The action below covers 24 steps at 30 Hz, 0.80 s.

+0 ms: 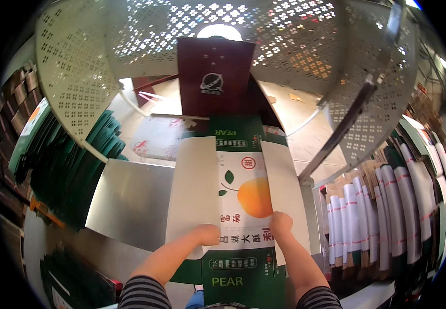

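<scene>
A flat fruit carton [246,154] lies lengthwise in front of me, green at its far and near ends, its white middle printed with a yellow pear. Two long pale side flaps, the left flap [192,180] and the right flap [287,185], are folded in over its sides. My left hand [208,235] is closed at the left flap's inner edge, near the lower end. Opposite it, my right hand [281,224] closes on the right flap's inner edge beside the pear. The fingertips of both hands are partly hidden.
A bare metal table [130,201] extends left of the carton. Behind it stands a dark maroon panel [215,77], with a perforated metal guard [79,67] curving around. Stacked green cardboard [73,165] fills the left; bundled white sheets [354,216] stand at right. A slanted metal bar [341,129] rises right of the carton.
</scene>
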{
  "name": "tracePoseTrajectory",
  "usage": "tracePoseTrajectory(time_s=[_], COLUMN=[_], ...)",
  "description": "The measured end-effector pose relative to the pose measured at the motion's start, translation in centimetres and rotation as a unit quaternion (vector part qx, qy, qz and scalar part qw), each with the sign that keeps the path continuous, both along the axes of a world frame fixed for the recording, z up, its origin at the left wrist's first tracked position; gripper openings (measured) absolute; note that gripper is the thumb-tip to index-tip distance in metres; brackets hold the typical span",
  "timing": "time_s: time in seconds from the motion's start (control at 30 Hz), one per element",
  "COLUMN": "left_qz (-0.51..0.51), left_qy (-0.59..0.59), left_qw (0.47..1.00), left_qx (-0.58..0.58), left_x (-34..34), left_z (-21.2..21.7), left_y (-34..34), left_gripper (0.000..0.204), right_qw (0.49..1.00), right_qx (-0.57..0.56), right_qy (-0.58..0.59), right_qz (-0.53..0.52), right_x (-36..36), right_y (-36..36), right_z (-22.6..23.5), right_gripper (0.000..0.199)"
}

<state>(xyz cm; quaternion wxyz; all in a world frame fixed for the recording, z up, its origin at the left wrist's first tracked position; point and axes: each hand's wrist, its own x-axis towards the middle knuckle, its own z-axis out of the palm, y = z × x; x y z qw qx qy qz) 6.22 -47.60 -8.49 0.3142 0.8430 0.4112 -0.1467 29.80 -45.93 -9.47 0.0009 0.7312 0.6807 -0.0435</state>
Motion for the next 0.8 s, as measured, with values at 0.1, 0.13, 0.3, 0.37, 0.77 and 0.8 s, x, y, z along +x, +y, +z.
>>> tracePoseTrajectory(time_s=[0.1,0.13,0.3,0.37,0.77,0.8], left_qz=[-0.006,-0.003,0.012,0.046,0.218,0.220], left_qy=[0.033,0.038,0.061,0.055,-0.013,-0.051], left_qw=[0.999,0.999,0.995,0.992,0.914,0.915], left_qx=[-0.029,-0.037,-0.078,-0.107,-0.341,-0.335], left_x=[0.9,1.0,1.1,1.1,0.3,0.1], left_z=[-0.6,-0.6,-0.1,0.1,0.2,0.3], left_y=[0.4,0.4,0.7,0.8,1.6,1.5], left_gripper=[0.025,0.026,0.025,0.024,0.024,0.021], right_qw=[1.000,1.000,0.998,0.995,0.947,0.938], right_qx=[-0.005,-0.006,0.009,0.045,0.183,0.206], right_qy=[0.005,-0.001,0.001,0.009,0.122,0.142], right_qz=[0.007,0.012,0.069,0.091,0.236,0.238], right_x=[0.8,0.9,0.2,1.0,5.0,5.1], right_y=[-0.6,-0.5,-1.1,-1.6,-1.2,-1.4], right_z=[-0.3,-0.6,-0.1,-1.0,-0.9,-1.3], right_gripper=[0.010,0.010,0.013,0.016,0.015,0.017])
